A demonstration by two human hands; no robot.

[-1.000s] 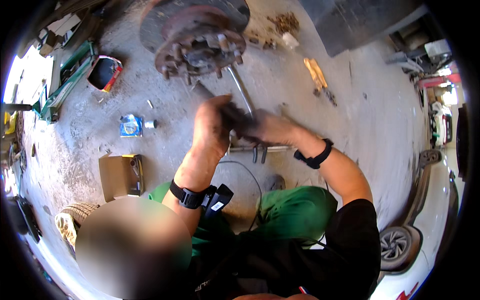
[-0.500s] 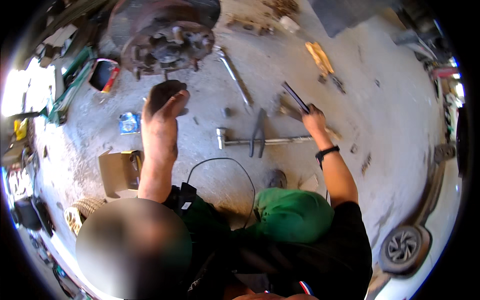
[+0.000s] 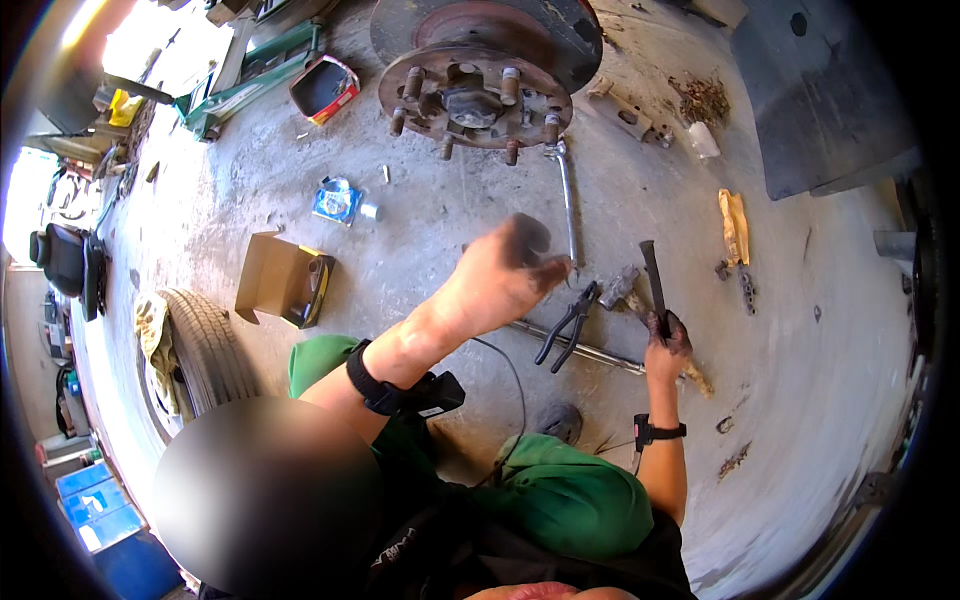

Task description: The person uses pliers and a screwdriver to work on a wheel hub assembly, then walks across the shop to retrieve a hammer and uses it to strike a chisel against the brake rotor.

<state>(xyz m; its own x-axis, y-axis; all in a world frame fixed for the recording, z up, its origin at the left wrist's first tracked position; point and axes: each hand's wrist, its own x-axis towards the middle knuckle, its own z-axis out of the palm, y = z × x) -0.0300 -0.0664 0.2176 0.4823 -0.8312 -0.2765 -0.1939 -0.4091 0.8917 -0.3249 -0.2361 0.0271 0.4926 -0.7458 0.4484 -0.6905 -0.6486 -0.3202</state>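
Note:
My right hand (image 3: pixel 668 338), its fingers blackened, is closed round the lower end of a dark metal bar (image 3: pixel 652 275) that points away from me and flares slightly at its tip. Above the floor in the middle is my left hand (image 3: pixel 510 265), thumb and dirty fingers apart, with nothing visible between them. Close to it lie a shiny long-handled wrench (image 3: pixel 568 190) and black-handled pliers (image 3: pixel 568 328). A hammer (image 3: pixel 622 288) lies beside the bar, its handle passing under my right hand. The hub with wheel studs (image 3: pixel 475 105) stands ahead, backed by a rusty disc.
A long steel rod (image 3: pixel 600 355) lies under the pliers. To the left are an open cardboard box (image 3: pixel 262 275), a blue packet (image 3: pixel 337 202), a red-edged tray (image 3: pixel 325 90) and a tyre (image 3: pixel 208 345). Yellow cloth (image 3: pixel 734 225) lies right, near a dark panel (image 3: pixel 820 110).
The view has shifted left. My left hand has come away from below the hub, toward the pliers and wrench. My right hand still grips the dark bar, now more upright in the picture.

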